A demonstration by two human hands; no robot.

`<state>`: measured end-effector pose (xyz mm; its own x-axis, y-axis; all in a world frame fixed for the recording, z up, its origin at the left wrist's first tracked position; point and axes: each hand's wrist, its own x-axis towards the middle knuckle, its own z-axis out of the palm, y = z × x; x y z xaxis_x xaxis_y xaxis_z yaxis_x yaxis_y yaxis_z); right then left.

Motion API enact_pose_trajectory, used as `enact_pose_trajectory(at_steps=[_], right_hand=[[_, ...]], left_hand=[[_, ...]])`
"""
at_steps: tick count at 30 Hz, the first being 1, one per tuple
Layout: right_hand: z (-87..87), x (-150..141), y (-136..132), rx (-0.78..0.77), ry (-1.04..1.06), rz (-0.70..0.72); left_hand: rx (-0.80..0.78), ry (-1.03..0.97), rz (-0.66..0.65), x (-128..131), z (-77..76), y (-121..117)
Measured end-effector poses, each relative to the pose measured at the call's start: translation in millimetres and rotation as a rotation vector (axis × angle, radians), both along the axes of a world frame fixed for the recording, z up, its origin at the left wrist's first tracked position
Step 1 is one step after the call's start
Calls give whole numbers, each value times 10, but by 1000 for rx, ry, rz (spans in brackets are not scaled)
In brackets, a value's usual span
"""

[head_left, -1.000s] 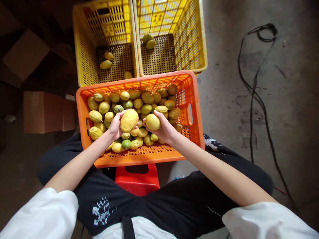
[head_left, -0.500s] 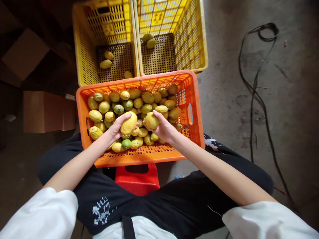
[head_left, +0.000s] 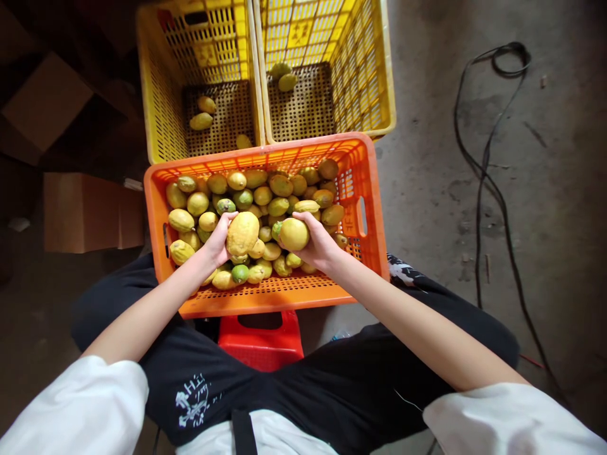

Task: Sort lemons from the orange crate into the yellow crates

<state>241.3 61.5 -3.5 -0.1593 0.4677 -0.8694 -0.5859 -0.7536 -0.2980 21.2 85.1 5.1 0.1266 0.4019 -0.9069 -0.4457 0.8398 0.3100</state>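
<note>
My left hand is closed round a large, bumpy yellow lemon, its thumb along the top. In my right hand is a smoother, rounder yellow lemon, with the thumb over its upper edge and the fingers hidden beneath. Both hands are held apart above an orange crate. Many yellow and greenish lemons fill this crate below them. A greener lemon lies near its front side, and another greenish one shows just left of the fruit in my right hand.
Behind the orange crate stand two yellow crates, the left one and the right one, each with a few lemons at the bottom. A red stool is under the front edge. Cardboard boxes stand left; a black cable lies right.
Both lemons have been turned in my fingers, and my fingers under them show less now. The right lemon has shifted slightly right. The crates and their fruit look the same.
</note>
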Motion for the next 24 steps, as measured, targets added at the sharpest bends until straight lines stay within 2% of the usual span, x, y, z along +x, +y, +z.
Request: enact_pose_trajectory(at_steps=[6,11,19,24], right_hand=[[15,-39,4,-56,74,8],[-45,-41,-36,-6,57,-1],[-91,-67,-56,83,-21,9],[-61,-79,-36,58,-40,31]], left_hand=[[-1,-6,29,45,29,-22],[-5,-17,39,46,-21,-32],[37,-19,-42,28,-26,-41],[28,-32,-41,2,-38,-59]])
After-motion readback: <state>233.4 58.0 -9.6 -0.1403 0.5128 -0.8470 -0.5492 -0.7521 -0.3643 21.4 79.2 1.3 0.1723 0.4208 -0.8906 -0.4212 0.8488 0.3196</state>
